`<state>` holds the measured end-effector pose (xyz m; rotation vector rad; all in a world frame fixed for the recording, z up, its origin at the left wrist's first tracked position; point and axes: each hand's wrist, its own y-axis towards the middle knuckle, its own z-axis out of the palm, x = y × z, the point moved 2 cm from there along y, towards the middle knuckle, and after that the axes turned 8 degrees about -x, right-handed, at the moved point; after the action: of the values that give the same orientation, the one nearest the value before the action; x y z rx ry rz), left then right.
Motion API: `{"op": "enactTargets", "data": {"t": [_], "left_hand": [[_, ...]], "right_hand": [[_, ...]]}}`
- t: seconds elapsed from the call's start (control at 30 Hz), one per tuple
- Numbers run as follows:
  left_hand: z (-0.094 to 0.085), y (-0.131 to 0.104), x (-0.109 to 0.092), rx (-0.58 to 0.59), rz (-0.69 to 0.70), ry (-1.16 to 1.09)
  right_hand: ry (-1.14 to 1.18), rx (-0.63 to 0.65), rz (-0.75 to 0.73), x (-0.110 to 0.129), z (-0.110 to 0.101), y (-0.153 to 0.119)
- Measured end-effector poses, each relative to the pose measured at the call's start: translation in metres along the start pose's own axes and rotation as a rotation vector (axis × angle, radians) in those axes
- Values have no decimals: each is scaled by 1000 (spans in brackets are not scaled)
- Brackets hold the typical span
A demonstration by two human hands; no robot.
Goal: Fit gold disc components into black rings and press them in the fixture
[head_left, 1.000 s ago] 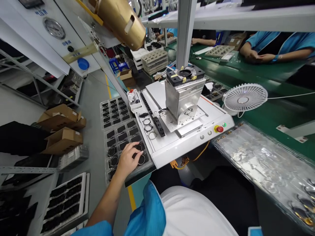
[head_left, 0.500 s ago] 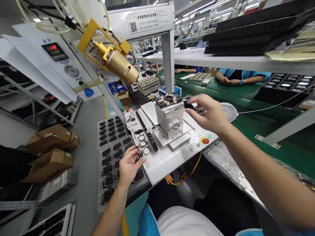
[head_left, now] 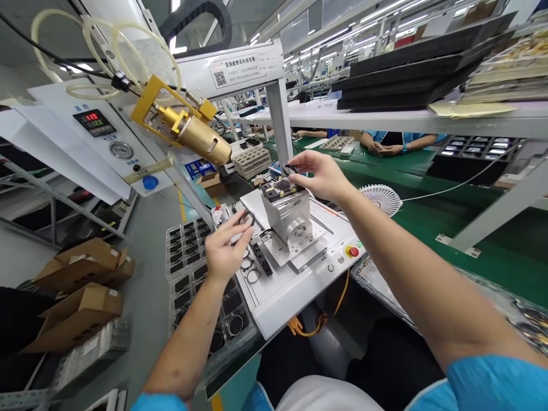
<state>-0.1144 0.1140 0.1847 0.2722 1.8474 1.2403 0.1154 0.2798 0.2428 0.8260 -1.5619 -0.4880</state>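
Note:
My left hand (head_left: 226, 248) pinches a thin dark ring (head_left: 247, 218) between thumb and fingertips, to the left of the metal block. My right hand (head_left: 319, 174) is closed on a black ring-shaped part (head_left: 291, 169), tilted just over the black fixture (head_left: 274, 191) on top of that silver metal block (head_left: 289, 220). Whether this part still touches the fixture I cannot tell. More thin rings (head_left: 253, 276) lie on the white machine base below my left hand, beside a black slotted strip (head_left: 262, 258).
A gold dispensing head (head_left: 205, 138) hangs at the upper left. Clear trays of dark parts (head_left: 235, 325) stand at the left. A red stop button (head_left: 353, 251) is on the base's front edge. A white fan (head_left: 380, 198) lies right; a co-worker's hands (head_left: 381, 148) rest behind.
My right hand has moved left to the fixture and gripped the black ring-shaped part. My left hand has risen from the rings, holding one. The camera view has shifted slightly.

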Motion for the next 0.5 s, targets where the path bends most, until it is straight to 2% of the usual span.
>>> {"op": "enactTargets", "data": {"t": [0.07,0.13,0.23,0.33,0.5], "left_hand": [[30,31,-2,51,87,86],[59,57,-3,144,139,151],[92,80,-2,377,154,211],[102,84,0,549,189,267],[91,80,2,703,215,366]], "right_hand": [[74,-124,62,2,-8,-24],[115,-193,138,4,-17,-53],[107,-241,257,5,-34,-104],[45,-293,422,-7,-55,-162],[-81,-346,803,-49,-91,-251]]}}
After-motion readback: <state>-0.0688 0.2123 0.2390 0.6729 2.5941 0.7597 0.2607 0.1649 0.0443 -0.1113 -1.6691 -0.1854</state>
